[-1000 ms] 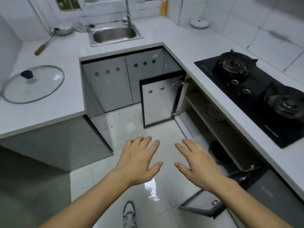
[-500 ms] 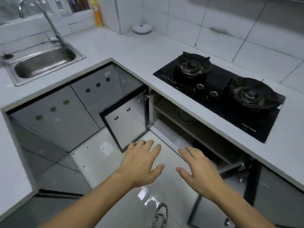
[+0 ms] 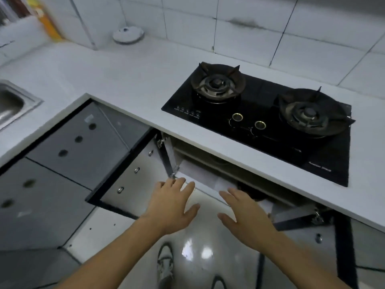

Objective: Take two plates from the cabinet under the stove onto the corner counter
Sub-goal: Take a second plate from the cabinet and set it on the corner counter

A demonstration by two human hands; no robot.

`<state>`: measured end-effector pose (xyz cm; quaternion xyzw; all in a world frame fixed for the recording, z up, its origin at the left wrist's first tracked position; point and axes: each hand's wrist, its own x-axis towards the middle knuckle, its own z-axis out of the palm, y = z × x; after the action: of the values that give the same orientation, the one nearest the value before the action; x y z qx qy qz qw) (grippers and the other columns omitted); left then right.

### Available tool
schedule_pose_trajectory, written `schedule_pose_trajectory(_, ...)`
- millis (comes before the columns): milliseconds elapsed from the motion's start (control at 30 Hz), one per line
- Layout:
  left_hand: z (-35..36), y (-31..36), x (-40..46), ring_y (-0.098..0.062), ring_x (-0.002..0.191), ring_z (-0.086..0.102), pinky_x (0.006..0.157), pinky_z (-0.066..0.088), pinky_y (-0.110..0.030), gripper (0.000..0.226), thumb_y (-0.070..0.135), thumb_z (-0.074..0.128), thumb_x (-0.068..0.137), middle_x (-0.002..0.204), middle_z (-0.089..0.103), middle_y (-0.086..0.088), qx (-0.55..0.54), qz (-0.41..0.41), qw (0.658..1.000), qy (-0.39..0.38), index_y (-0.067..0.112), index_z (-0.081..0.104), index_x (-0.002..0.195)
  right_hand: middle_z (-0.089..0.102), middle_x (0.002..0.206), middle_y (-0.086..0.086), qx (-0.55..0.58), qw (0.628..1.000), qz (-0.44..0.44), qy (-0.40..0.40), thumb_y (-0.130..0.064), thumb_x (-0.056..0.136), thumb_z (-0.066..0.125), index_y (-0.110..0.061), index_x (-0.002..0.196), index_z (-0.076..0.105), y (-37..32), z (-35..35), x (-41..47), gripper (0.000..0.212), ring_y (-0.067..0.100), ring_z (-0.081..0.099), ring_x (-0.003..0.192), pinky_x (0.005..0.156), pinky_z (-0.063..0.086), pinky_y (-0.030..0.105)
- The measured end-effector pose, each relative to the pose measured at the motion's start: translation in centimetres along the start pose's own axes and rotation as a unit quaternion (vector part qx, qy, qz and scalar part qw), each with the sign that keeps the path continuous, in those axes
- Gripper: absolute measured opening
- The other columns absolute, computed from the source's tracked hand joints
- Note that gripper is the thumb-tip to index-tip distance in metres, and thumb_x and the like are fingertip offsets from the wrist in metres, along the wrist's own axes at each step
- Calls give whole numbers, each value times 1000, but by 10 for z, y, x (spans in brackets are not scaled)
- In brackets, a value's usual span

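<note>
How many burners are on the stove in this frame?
2. One burner sits at the left of the black stove, nearer the corner counter; the other burner sits at the right. Both are bare, no pot on either.

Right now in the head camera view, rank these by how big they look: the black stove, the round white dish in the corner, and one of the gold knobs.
1. The stove, by far the largest.
2. The white dish; it sits farther back, so it may look smaller than it really is.
3. The gold knob, the smallest.
</note>
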<state>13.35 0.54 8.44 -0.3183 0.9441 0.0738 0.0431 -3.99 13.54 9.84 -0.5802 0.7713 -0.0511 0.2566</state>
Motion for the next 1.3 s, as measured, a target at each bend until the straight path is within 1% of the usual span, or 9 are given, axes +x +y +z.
schedule_pose_trajectory(333, 84, -90, 116, -32, 124, 49, 100, 42, -49, 72, 63, 22, 80, 139, 51, -8, -15, 84, 994, -62, 24, 41, 138, 29, 156, -1, 37, 992, 116, 15, -42, 95, 46, -25, 149, 26, 11, 62, 119, 60, 15, 26, 142, 112, 26, 26)
schedule_pose_trajectory(467, 140, -102, 156, -33, 116, 56, 97, 44, -54, 63, 59, 34, 84, 131, 58, -9, -7, 107, 993, -45, 21, 46, 133, 37, 151, -1, 57, 987, 146, 26, -39, 94, 49, -23, 146, 32, 45, 99, 165, 57, 16, 34, 138, 109, 32, 27)
schedule_pose_trajectory(600, 211, -104, 198, -27, 108, 59, 89, 47, -43, 55, 49, 46, 86, 125, 60, -6, -36, 121, 991, -31, 20, 47, 132, 49, 144, 6, 78, 981, 171, 41, -35, 91, 56, -17, 142, 41, 96, 149, 206, 56, 22, 47, 129, 103, 40, 30)
schedule_pose_trajectory(833, 307, -103, 283, -26, 104, 52, 82, 43, -35, 43, 37, 51, 91, 115, 55, -11, -99, 90, 991, 7, 15, 49, 128, 62, 128, 10, 121, 963, 196, 137, -28, 90, 60, -15, 135, 52, 176, 209, 271, 47, 26, 58, 115, 85, 39, 20)
schedule_pose_trajectory(967, 335, -105, 326, -28, 95, 57, 76, 42, -33, 34, 38, 49, 93, 105, 61, -14, -74, 43, 996, 2, 11, 57, 113, 57, 131, 10, 142, 948, 236, 160, -33, 93, 54, -21, 140, 44, 213, 221, 305, 50, 29, 55, 119, 90, 43, 29)
schedule_pose_trajectory(1033, 347, -109, 350, -31, 101, 58, 81, 43, -33, 34, 33, 50, 93, 112, 62, -16, -125, 16, 992, 5, 10, 57, 118, 55, 127, 9, 198, 932, 237, 189, -26, 94, 54, -19, 137, 47, 228, 224, 320, 44, 29, 53, 119, 89, 42, 30)
schedule_pose_trajectory(1167, 358, -114, 390, -32, 115, 54, 93, 42, -30, 34, 23, 50, 96, 130, 58, -17, -271, 0, 962, 29, 10, 58, 126, 59, 127, 20, 282, 887, 246, 270, -18, 93, 56, -4, 122, 61, 254, 231, 353, 32, 36, 55, 117, 100, 43, 43)
schedule_pose_trajectory(1233, 354, -111, 400, -28, 112, 56, 80, 41, -21, 34, 17, 55, 93, 127, 59, -15, -398, -37, 916, 44, 6, 57, 126, 65, 109, 18, 347, 842, 277, 305, -25, 92, 57, -8, 107, 67, 267, 233, 365, 25, 33, 61, 99, 88, 51, 45)
schedule_pose_trajectory(1300, 352, -111, 407, -25, 103, 57, 68, 45, -17, 35, 11, 52, 95, 124, 57, -10, -515, -95, 850, 49, 3, 53, 129, 63, 84, 8, 427, 801, 283, 310, -26, 92, 56, -16, 83, 64, 278, 231, 377, 16, 20, 59, 73, 64, 50, 32)
